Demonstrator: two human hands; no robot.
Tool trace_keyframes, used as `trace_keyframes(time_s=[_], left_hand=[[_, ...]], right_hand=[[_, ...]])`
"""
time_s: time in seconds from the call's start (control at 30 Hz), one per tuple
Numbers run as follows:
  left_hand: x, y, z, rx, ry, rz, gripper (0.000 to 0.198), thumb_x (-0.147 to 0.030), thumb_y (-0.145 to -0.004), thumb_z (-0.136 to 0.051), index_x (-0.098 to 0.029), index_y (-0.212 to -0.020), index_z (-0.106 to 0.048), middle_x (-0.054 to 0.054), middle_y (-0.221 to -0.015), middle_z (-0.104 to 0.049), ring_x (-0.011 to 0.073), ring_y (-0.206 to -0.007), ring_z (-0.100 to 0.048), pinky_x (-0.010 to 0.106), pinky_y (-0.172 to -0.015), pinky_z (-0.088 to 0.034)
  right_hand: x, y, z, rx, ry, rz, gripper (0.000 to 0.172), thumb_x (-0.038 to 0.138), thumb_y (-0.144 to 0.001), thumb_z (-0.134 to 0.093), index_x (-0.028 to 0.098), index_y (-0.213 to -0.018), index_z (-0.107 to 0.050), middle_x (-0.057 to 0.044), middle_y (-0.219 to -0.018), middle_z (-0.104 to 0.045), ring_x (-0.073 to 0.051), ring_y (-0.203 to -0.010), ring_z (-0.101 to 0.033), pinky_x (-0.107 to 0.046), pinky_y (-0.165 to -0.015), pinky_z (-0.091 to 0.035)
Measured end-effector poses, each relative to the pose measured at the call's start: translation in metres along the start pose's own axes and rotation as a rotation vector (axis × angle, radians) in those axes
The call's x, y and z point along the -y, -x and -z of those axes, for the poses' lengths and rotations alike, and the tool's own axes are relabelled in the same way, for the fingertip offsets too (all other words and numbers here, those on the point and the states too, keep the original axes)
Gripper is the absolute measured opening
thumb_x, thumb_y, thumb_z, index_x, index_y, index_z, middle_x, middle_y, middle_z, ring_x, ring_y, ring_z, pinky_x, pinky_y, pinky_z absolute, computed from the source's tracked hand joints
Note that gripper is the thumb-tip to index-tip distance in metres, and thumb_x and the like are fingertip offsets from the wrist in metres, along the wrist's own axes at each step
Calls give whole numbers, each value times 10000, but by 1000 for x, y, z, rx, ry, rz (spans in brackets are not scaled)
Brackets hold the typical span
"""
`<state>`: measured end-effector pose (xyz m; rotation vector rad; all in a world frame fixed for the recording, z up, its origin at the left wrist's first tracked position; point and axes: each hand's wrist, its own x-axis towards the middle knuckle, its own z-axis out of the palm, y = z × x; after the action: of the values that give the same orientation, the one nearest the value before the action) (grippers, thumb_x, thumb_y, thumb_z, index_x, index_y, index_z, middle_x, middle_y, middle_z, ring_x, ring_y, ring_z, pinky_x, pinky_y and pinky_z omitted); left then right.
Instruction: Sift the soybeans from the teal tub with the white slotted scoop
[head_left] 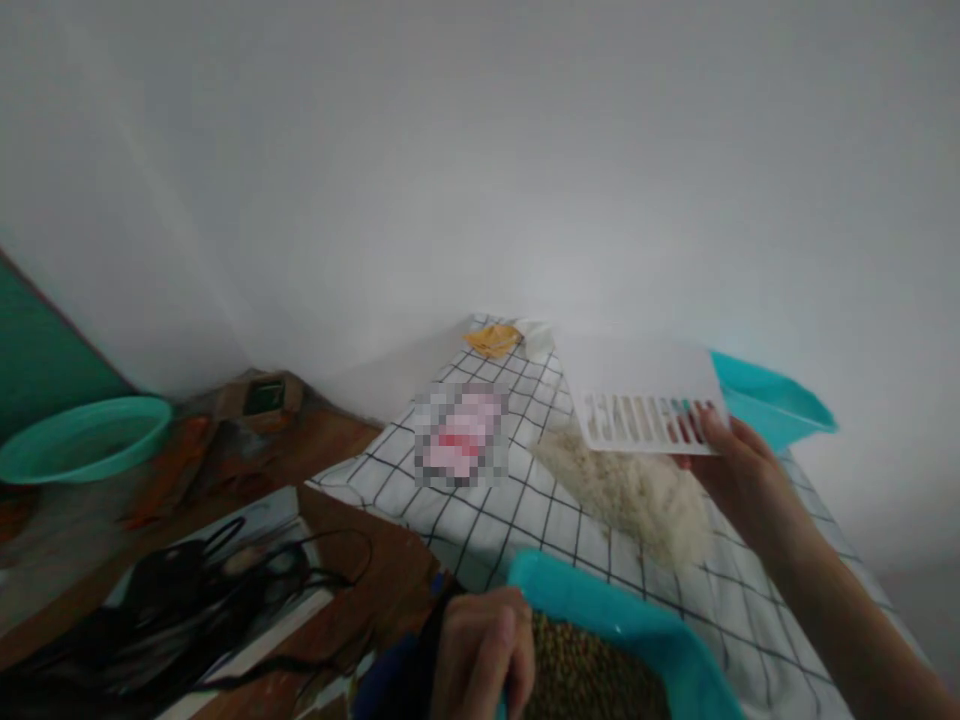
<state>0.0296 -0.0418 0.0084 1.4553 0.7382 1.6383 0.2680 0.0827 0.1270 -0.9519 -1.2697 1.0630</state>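
My right hand [731, 445] grips the lower right corner of a white slotted plastic panel [637, 380], held tilted above the cloth. Its kind is unclear; a row of slots runs along its lower edge, with fingers showing through some. Under it lies a loose pale, fluffy heap [637, 495]. At the bottom, my left hand [484, 650] is closed in a fist on the left edge of a turquoise tub [622, 610]. Brown and greenish pellets or grains [589, 670] fill the tub. A bit of turquoise shows beneath the fist.
A checked white cloth [517, 510] covers the surface. On it are a blurred-out pink item [463, 435], a yellow packet [493, 340] and a turquoise scoop-shaped container [772, 398]. Black cables [202, 580], a green basin [86, 440] and a cardboard box [262, 397] are leftward. A wall stands behind.
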Motion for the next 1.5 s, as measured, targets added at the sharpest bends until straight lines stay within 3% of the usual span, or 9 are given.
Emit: trace_keyframes(time_s=[0.1,0.2,0.33,0.5,0.6,0.9,1.17,1.5], left_hand=[[-16,-5,5,-30,100,28,566,-225,-1077,-279,-185,-524,-394,-9,-431,-389,143,-449,-407,331,-550,-345],[-16,-3,6,-15,149,81,569,-215,-1074,-296,-180,-516,-399,-6,-448,-402,138,-468,-411,334,-584,-334],[-16,-3,9,-20,170,125,593,-286,-1079,-322,-188,-503,-425,5,-437,-416,149,-471,-409,342,-577,-330],[-26,-13,11,29,114,137,609,-309,-1069,-322,-182,-479,-407,15,-402,-416,144,-434,-402,322,-539,-347],[-31,-18,9,6,103,167,612,-347,-1050,-365,-177,-464,-405,15,-389,-422,135,-410,-407,316,-511,-351],[-39,-21,6,-23,52,222,652,-415,-1038,-419,-175,-432,-400,14,-366,-412,123,-383,-405,300,-474,-346],[-42,-33,-6,-19,-103,263,591,-565,-980,-487,-230,-499,-407,16,-417,-352,194,-463,-391,369,-551,-385],[-47,-48,-9,15,-168,251,558,-595,-916,-533,-246,-507,-385,21,-431,-339,219,-480,-398,397,-550,-376]], right_hand=[[-1,47,54,-171,270,66,228,427,-880,-793,238,-835,-674,2,-739,-638,-156,-650,-609,-256,-574,-530],[-17,72,76,-206,367,76,240,446,-896,-762,234,-855,-658,-1,-728,-648,-163,-636,-619,-272,-573,-542],[-42,66,76,-287,236,96,249,413,-830,-820,239,-935,-677,4,-839,-665,-154,-698,-632,-268,-621,-557],[-56,48,84,-363,82,98,255,399,-792,-836,237,-872,-656,53,-704,-606,-108,-530,-525,-212,-468,-431],[-60,50,91,-411,63,85,268,399,-775,-841,228,-835,-643,51,-688,-623,-99,-509,-506,-207,-461,-401],[-55,59,89,-472,5,116,292,382,-737,-875,230,-796,-633,71,-632,-553,-78,-489,-461,-188,-457,-390],[-52,62,86,-445,29,97,293,376,-757,-856,230,-764,-602,56,-666,-567,-88,-504,-472,-205,-463,-374],[-53,62,87,-478,57,109,263,367,-780,-833,235,-780,-605,65,-640,-535,-94,-495,-458,-211,-467,-366]])
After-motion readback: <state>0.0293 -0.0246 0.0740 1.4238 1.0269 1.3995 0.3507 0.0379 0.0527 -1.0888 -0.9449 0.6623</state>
